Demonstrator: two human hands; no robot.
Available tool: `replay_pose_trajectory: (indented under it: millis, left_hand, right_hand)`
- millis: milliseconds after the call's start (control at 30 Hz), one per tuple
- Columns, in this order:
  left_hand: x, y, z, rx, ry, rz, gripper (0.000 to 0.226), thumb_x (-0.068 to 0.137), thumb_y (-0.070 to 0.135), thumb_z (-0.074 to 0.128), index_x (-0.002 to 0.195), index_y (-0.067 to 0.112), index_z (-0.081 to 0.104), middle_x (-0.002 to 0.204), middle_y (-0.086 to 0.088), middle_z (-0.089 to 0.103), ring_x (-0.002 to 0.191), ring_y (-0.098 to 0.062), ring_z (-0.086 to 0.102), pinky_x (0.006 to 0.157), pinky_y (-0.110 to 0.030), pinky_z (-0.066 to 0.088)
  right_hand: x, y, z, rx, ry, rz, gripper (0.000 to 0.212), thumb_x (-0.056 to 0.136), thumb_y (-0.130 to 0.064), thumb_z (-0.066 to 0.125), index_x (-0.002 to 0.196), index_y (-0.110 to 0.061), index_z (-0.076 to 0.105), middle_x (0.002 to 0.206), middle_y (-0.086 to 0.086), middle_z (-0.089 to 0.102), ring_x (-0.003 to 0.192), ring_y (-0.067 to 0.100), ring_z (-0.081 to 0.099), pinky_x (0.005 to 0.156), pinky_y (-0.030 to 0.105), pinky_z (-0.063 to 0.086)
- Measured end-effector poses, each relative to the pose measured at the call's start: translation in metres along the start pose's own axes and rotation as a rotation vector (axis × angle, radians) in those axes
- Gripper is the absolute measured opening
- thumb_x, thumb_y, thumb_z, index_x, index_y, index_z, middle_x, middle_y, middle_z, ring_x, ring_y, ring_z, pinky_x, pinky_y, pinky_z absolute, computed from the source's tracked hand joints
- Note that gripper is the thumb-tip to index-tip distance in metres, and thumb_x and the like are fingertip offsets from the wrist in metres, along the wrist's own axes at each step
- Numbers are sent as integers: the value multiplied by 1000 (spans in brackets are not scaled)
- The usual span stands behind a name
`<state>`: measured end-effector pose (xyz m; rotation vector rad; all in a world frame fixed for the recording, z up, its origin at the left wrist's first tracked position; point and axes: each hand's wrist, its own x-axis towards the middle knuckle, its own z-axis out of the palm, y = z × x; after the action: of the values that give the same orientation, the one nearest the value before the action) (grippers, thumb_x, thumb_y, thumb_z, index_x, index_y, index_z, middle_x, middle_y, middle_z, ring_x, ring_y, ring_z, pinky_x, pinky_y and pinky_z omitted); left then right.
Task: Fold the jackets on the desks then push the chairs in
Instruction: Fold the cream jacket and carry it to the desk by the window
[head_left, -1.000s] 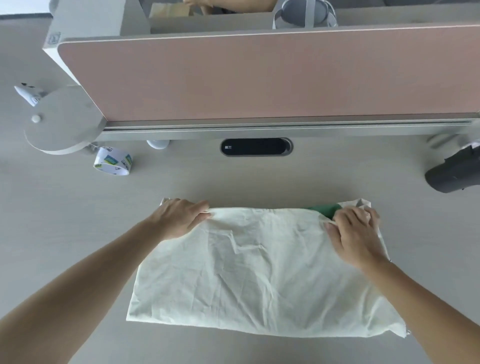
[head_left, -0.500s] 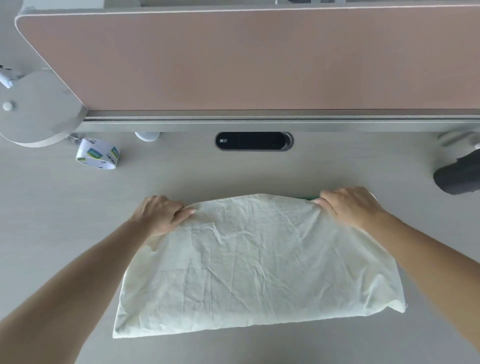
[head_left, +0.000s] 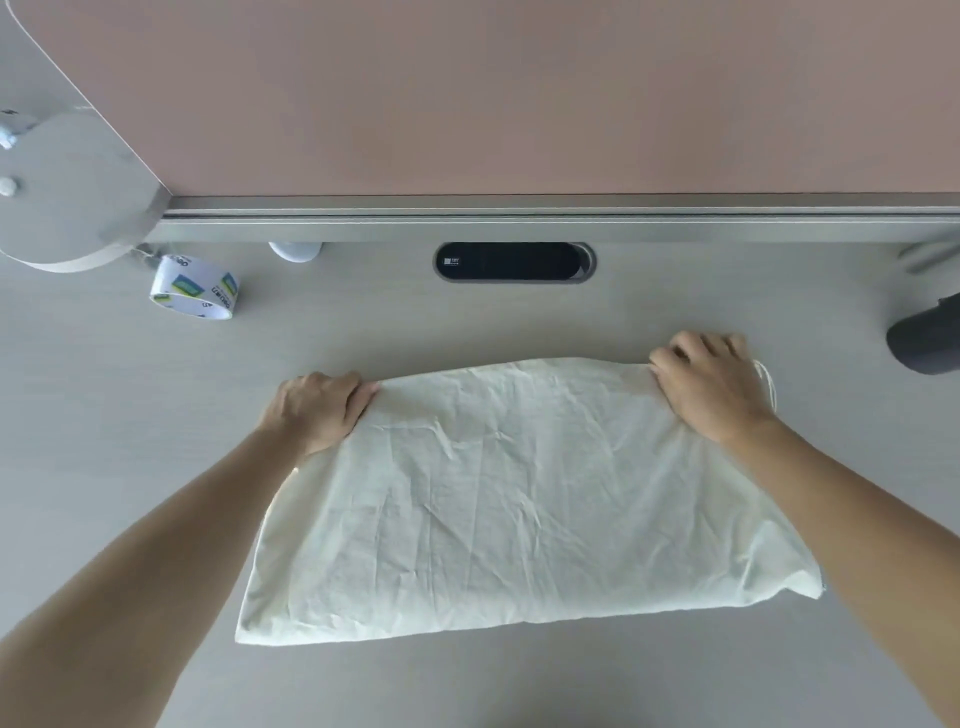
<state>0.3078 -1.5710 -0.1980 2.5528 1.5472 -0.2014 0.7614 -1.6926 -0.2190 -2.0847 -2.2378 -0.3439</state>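
Cream jacket (head_left: 519, 493) folded on the desk (head_left: 130, 441) — left hand (head_left: 317, 410) and right hand (head_left: 711, 384) gripping its far corners

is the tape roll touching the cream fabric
No, the tape roll lies off to the far left, with bare desk between it and the cream fabric.

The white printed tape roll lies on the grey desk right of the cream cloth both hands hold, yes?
No. The head view shows the white printed tape roll on the grey desk left of the creased cream cloth, not right. The left hand and right hand do hold it.
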Motion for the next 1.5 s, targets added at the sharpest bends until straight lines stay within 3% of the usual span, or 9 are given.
replay_pose_trajectory:
  millis: [167,267,333,433,600,733,967,1233,1500]
  left_hand:
    - [9,19,-19,145,-10,-18,39,100,42,42,95,9,60,83,-18,64,80,-42,64,72,-43,48]
    - [10,68,-18,-1,225,130,41,92,40,41,107,9,62,97,-15,64,90,-39,59,76,-46,49]
    - [10,118,-17,-162,74,191,60,95,47,29,135,10,53,131,-14,58,122,-37,52,100,-49,43]
    - [5,157,12,-112,-140,181,75,97,56,6,159,15,13,166,-3,12,153,-21,6,125,-43,7]
    - [2,158,32,-64,-119,141,74,99,58,4,159,15,8,167,0,2,154,-18,-6,125,-41,-2]
    - [0,158,30,-71,-119,149,75,100,59,7,159,13,16,167,-2,9,154,-22,0,124,-44,3]
    - [21,193,15,-189,-121,205,85,93,63,7,159,9,6,167,-6,5,154,-23,-2,124,-43,2]
    - [19,205,20,-48,-170,120,75,100,61,18,157,13,13,164,-5,9,152,-25,5,122,-42,9]
    - [35,209,-30,-223,-434,-117,67,88,67,56,127,12,54,120,-11,60,112,-34,60,79,-38,46]
  right_hand:
    - [5,-63,-34,202,57,270,33,99,-31,45,113,-10,66,124,15,63,106,41,60,96,55,44]
    - [-10,-110,-42,241,-261,273,62,101,-55,27,154,-21,33,162,13,27,150,37,20,119,56,14]
    - [-17,-123,-33,238,-401,281,70,98,-65,13,158,-29,18,166,9,12,153,36,5,119,58,6]
    - [-16,-114,-20,258,-425,225,71,98,-64,17,156,-26,31,163,11,24,151,35,16,120,59,13]
    - [-14,-69,-13,269,-372,-51,61,98,-51,33,151,-21,40,157,11,39,147,33,32,119,54,18]
    - [-27,-27,-10,195,-382,185,66,100,-58,23,146,-18,47,153,13,44,141,37,37,116,58,19]
    - [-20,-14,-4,247,-451,125,74,100,-61,8,154,-17,34,162,11,29,151,31,19,120,50,8]
    - [-12,-7,-7,137,-574,373,75,96,-56,-6,160,-19,1,167,-1,-8,153,24,-15,123,46,-6]
    - [-72,-55,-50,327,-384,737,57,92,-38,60,143,-18,44,154,19,25,137,44,27,111,59,23]
